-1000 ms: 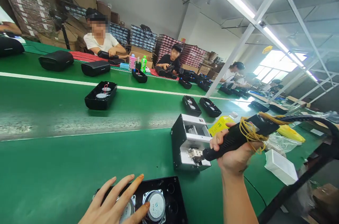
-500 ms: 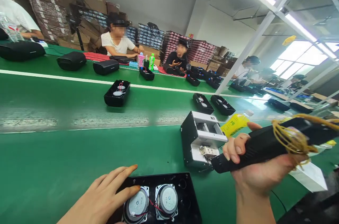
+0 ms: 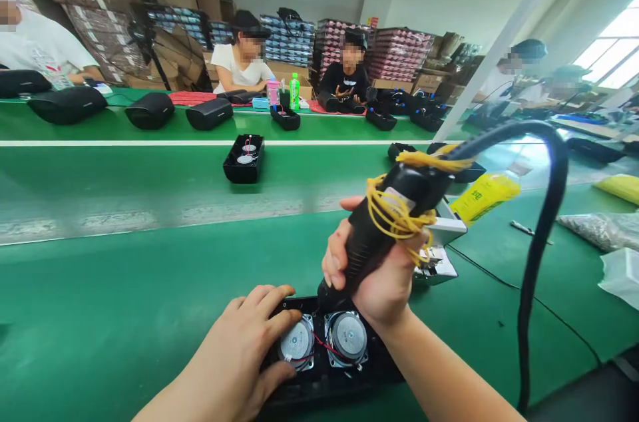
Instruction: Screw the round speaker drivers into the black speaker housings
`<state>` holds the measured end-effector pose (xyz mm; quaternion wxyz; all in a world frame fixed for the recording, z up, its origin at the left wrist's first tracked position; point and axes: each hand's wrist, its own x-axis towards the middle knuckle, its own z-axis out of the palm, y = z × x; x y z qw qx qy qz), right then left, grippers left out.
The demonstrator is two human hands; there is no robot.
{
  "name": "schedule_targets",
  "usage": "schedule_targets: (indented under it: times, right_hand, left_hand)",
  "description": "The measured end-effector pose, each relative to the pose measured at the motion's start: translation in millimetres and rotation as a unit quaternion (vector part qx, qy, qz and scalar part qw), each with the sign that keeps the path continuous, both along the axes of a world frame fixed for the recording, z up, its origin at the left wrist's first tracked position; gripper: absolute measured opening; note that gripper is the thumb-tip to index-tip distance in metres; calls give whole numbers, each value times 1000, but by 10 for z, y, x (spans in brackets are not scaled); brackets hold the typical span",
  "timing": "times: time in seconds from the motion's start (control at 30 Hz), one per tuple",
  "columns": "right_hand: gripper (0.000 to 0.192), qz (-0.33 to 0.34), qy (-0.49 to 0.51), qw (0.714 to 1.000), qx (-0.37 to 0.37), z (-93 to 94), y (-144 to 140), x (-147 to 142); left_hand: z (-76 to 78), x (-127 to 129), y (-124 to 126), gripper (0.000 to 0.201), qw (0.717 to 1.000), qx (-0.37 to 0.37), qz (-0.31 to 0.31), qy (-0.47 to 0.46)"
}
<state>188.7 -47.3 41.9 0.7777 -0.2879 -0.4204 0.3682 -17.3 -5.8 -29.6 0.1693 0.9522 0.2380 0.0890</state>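
A black speaker housing (image 3: 344,369) with two round silver drivers and red wires lies on the green belt at the bottom centre. My left hand (image 3: 239,349) rests flat on its left end, fingers spread over the left driver. My right hand (image 3: 374,275) grips a black electric screwdriver (image 3: 384,229) wrapped in yellow cord. Its tip points down at the housing's upper edge between the drivers. A thick black cable (image 3: 544,209) arcs from the tool's top to the right.
A grey screw feeder box (image 3: 442,245) sits behind my right hand, next to a yellow packet (image 3: 484,196). More black housings (image 3: 244,159) ride the belt. Finished speakers (image 3: 150,109) and several seated people (image 3: 242,66) line the far side. Plastic bags (image 3: 599,229) lie right.
My right hand swung the screwdriver from the feeder box over to the housing, tip now down on it. My left hand slid further onto the housing. The view dropped lower.
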Motion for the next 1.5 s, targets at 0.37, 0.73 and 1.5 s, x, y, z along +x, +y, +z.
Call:
schedule_targets:
  times: [0.37,0.73,1.5]
  right_hand:
    - [66,22,13,1000,-6,-158,63,6]
    - [67,22,9,1000,-12,-162,52,4]
    - [75,76,-40,996,-16,-250,79,-40]
  left_hand:
    - [29,-12,4,53,997,-53,-14,-45]
    - [-22,-28,-25,57,997,-48,7,-57]
    - [45,-13,-2,52,999,-28,10,-30]
